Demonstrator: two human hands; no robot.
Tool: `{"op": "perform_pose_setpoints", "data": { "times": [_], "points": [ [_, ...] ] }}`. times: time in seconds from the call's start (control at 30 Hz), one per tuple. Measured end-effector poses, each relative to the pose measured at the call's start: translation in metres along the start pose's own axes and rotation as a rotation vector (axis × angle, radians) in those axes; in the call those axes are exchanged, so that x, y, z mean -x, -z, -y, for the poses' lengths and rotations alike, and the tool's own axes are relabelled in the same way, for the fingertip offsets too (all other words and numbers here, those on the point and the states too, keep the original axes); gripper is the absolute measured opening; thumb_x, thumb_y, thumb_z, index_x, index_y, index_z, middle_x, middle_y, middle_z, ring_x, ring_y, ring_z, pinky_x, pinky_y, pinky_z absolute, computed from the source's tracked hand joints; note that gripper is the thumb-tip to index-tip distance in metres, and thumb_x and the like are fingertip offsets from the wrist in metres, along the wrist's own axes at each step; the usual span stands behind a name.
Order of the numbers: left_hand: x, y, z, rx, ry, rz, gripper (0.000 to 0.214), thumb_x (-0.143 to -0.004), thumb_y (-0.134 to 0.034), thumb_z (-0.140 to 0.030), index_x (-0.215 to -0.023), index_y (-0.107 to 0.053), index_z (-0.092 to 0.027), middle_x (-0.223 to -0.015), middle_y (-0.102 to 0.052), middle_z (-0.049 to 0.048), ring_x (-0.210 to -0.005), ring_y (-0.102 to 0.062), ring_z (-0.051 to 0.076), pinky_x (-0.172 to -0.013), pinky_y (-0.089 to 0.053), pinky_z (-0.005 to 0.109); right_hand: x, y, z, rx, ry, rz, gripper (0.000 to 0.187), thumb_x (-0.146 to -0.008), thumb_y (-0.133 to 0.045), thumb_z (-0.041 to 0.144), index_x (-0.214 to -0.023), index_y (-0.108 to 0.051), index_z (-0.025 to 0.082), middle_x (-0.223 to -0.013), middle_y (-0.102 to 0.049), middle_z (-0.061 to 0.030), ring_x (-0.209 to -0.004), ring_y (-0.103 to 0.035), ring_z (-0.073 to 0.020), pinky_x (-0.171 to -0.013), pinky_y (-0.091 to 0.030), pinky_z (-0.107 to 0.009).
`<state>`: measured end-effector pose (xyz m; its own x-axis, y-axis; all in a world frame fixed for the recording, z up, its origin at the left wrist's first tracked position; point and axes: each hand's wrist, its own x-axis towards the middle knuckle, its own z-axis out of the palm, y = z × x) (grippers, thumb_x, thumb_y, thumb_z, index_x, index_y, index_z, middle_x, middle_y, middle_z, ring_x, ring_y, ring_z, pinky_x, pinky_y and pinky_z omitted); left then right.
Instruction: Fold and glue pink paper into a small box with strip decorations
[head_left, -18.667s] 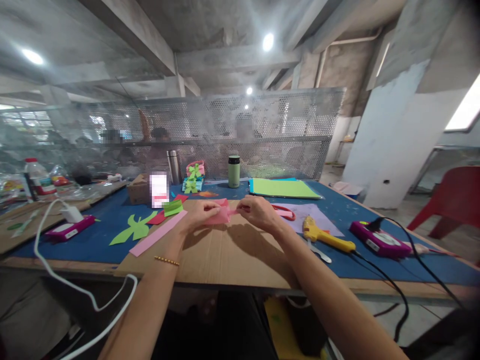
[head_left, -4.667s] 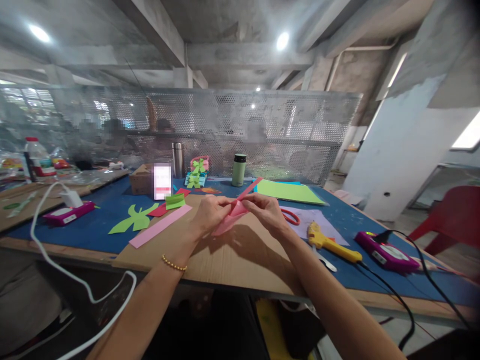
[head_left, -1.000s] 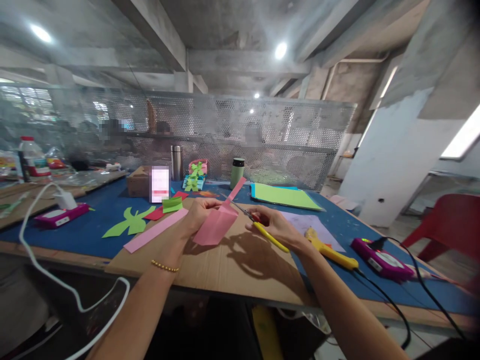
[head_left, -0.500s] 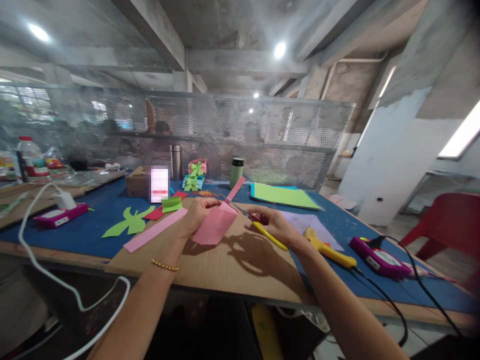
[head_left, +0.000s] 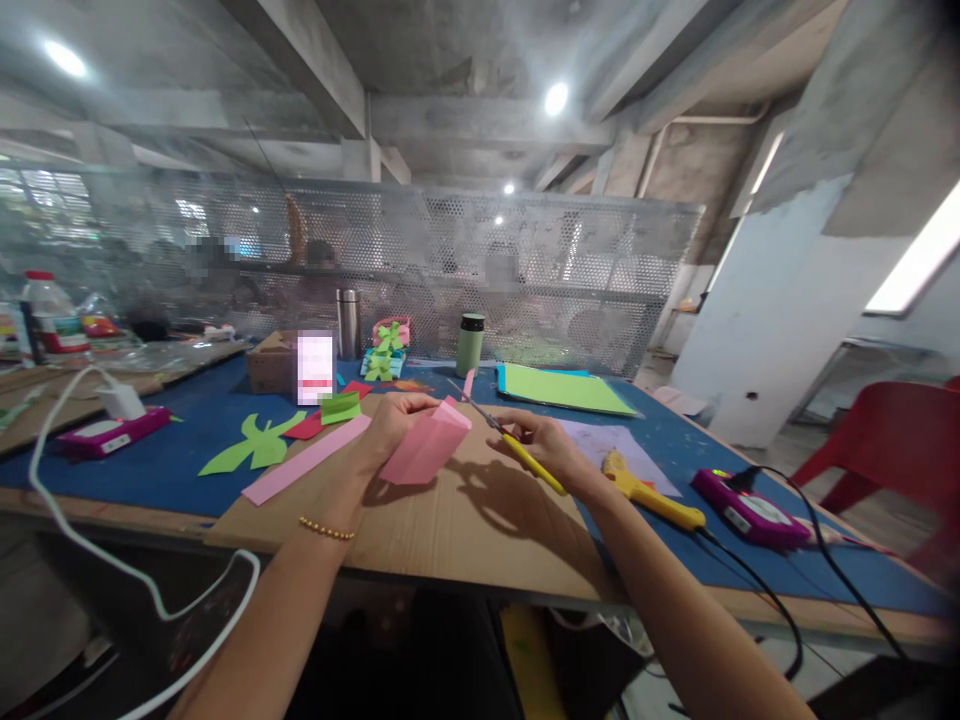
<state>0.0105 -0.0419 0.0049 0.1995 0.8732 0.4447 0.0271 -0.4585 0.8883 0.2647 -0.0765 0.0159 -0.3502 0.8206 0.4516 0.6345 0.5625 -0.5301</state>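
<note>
My left hand (head_left: 394,425) grips a folded pink paper piece (head_left: 427,446) by its upper left edge, above a brown cardboard sheet (head_left: 420,535). Yellow-handled scissors (head_left: 531,462) are in my right hand (head_left: 536,440), their blades pointing up and left at the top of the folded paper. Just beyond the blades shows a small pink paper strip (head_left: 469,383), apart from the folded piece. Left of my left hand lies a long pink strip (head_left: 307,462), partly on the cardboard. Green cut paper (head_left: 255,446) rests farther left on the blue table.
A yellow glue gun (head_left: 652,498) lies right of the cardboard near lilac paper (head_left: 626,450). Purple power strips (head_left: 750,508) sit at both sides, with cables. Behind stand a green bottle (head_left: 470,345), a steel flask (head_left: 349,325), a cardboard box (head_left: 271,362) and green sheets (head_left: 566,390).
The pink strip that stuck up from the top of the folded paper has come off and dropped lower behind the scissors. Both hands stay nearly in place.
</note>
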Motion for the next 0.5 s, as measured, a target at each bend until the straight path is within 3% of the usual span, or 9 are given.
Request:
{"op": "perform_pose_setpoints", "data": {
  "times": [0.07, 0.2, 0.37, 0.5],
  "points": [
    [0.000, -0.001, 0.001, 0.010, -0.059, -0.007, 0.035, -0.070, -0.078, -0.044, -0.086, -0.081, -0.013, -0.079, -0.077, 0.0077, -0.065, -0.066, 0.018, -0.057, -0.048, 0.025, -0.001, 0.002, -0.003, 0.232, -0.114, 0.020, 0.033, -0.086, -0.061, 0.048, -0.096, -0.074, 0.020, -0.066, -0.058, 0.0019, -0.060, -0.049, -0.0124, -0.056, -0.034, -0.023],
    [0.004, -0.007, -0.002, -0.005, -0.234, 0.002, 0.030, -0.077, -0.074, -0.043, -0.086, -0.081, -0.015, -0.084, -0.078, 0.0078, -0.073, -0.069, 0.019, -0.064, -0.052, 0.026, 0.000, 0.003, -0.007, 0.608, -0.273, 0.063, 0.032, -0.084, -0.062, 0.035, -0.109, -0.073, 0.019, -0.095, -0.072, -0.0098, -0.081, -0.064, -0.0211, -0.065, -0.039, -0.027],
    [0.008, -0.016, -0.005, -0.152, -0.461, -0.013, 0.026, -0.084, -0.070, -0.042, -0.085, -0.081, -0.019, -0.084, -0.079, 0.0086, -0.075, -0.070, 0.020, -0.074, -0.054, 0.030, 0.006, -0.003, 0.003, 0.691, -0.273, 0.133, 0.023, -0.084, -0.057, 0.024, -0.097, -0.075, 0.017, -0.094, -0.073, -0.0148, -0.087, -0.066, -0.0265, -0.071, -0.041, -0.031],
    [0.010, -0.017, -0.002, -0.246, -0.537, -0.028, 0.022, -0.087, -0.066, -0.037, -0.087, -0.081, -0.021, -0.087, -0.079, 0.0080, -0.078, -0.069, 0.020, -0.081, -0.052, 0.033, 0.018, 0.021, 0.019, 0.697, -0.164, 0.088, 0.026, -0.089, -0.057, 0.027, -0.107, -0.073, 0.017, -0.105, -0.073, -0.0142, -0.102, -0.063, -0.0269, -0.083, -0.043, -0.032]
  ]
}}
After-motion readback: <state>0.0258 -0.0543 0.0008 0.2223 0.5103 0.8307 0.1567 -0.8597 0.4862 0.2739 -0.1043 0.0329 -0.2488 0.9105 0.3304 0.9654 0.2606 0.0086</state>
